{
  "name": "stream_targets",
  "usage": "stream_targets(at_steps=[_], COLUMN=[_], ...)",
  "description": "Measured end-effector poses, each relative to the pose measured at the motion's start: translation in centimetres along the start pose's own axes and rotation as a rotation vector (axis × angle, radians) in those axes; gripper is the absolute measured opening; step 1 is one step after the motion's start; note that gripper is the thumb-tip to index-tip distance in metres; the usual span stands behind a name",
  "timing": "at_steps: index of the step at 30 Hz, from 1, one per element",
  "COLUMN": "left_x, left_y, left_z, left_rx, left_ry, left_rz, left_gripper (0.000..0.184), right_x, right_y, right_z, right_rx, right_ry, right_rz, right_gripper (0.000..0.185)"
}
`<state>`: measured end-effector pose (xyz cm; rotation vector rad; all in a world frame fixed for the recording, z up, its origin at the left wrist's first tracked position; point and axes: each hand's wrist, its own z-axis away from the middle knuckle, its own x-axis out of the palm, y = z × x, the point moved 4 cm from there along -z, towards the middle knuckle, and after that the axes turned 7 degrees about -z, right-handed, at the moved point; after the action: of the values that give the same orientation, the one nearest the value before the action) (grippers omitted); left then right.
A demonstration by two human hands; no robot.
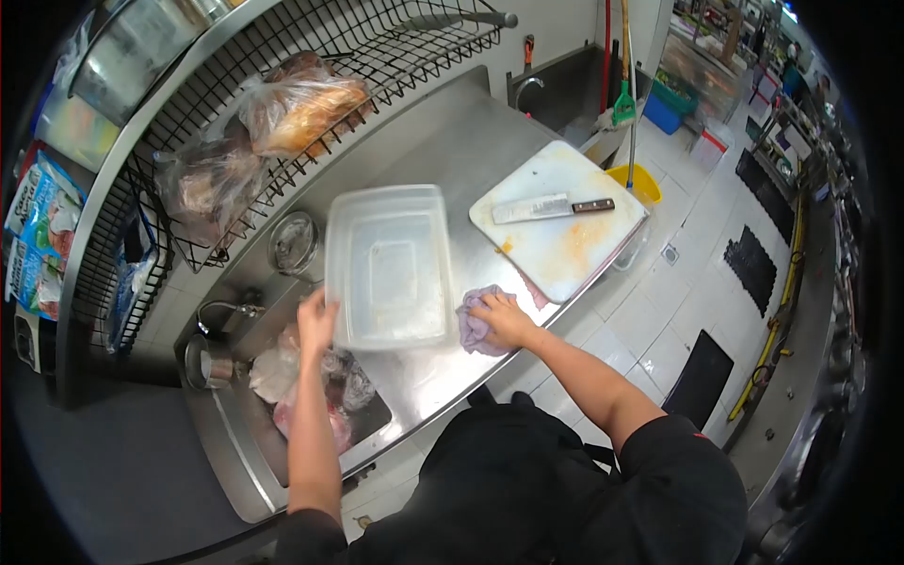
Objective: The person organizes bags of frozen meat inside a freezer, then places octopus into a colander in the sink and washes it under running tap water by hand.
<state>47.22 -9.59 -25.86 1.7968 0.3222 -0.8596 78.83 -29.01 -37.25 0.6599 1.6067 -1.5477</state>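
A translucent plastic container [394, 331] sits on the steel counter, its inside facing up. At the container's left rim, my left hand [317, 323] has its fingers curled against the edge. My right hand [505, 322] is closed over a crumpled purple cloth [477, 339], pressed to the counter right of the container. Beyond that hand, a white cutting board [537, 250] with orange stains carries a cleaver [541, 208] with a dark handle.
Below my left arm, a sink [380, 422] holds bagged items [275, 372] near a faucet [226, 306]. A round clear lid [294, 242] lies behind the container. A wire rack [405, 71] with bagged food [306, 113] overhangs the counter [414, 372]. A yellow bucket [640, 183] stands on the floor.
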Motion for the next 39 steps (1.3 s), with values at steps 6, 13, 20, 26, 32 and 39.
stream_targets(at_steps=[6,13,20,26,32,39], left_x=[2.5,10.8,17.3,19.4,21.6,21.0], left_y=[6.9,6.6,3.9,10.4,15.2,14.5], left_z=[-15.8,-9.1,14.9,23.4,26.0,23.6], left_rx=[0.094,0.015,-0.692,-0.876,-0.914,-0.859], left_ry=[0.27,0.151,0.366,0.703,0.983,0.923], left_rz=[-0.138,0.444,0.459,0.38,0.374,0.431], left_gripper=[0.021,0.015,0.015,0.016,0.018,0.017], right_x=[-1.9,-9.7,-18.3,-17.9,-24.2,-37.8], right_y=[-0.7,4.2,5.9,7.5,4.3,-20.8], right_z=[0.6,-1.8,-15.6,-25.2,-23.5,-21.9], right_rx=[0.055,0.016,-0.266,-0.089,0.087,-0.963], right_ry=[-0.025,0.253,0.36,0.065,-0.042,0.914], right_rz=[-0.062,-0.205,0.062,0.424,0.466,0.003], right_gripper=[0.073,0.05,0.045,0.021,0.036,0.037])
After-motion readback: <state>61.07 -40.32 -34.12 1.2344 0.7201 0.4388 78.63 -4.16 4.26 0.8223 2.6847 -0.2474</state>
